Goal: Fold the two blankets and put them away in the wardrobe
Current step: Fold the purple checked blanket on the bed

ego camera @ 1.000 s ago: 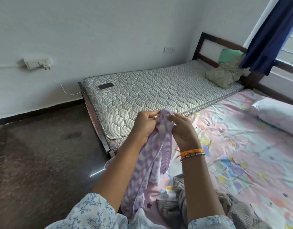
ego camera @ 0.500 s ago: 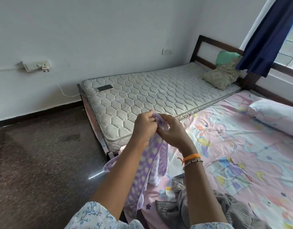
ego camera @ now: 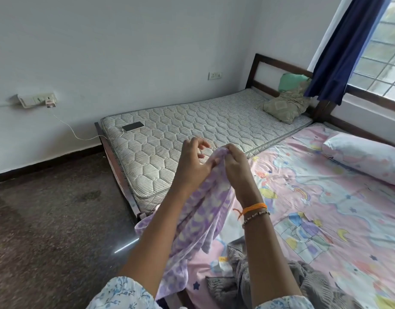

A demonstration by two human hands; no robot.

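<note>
Left hand [ego camera: 193,166] grip newly loosened

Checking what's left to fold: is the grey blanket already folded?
No, the grey blanket lies crumpled on the pink bedsheet while the right hand grips the purple blanket.

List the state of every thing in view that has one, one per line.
Purple blanket: unfolded, hanging, top edge held up.
Right hand: pinches the blanket's top edge.
Left hand: fingers loosening, thumb touching the blanket.
Grey blanket: crumpled on the bed.
Phone: plugged in, lying on the bare mattress.
</note>
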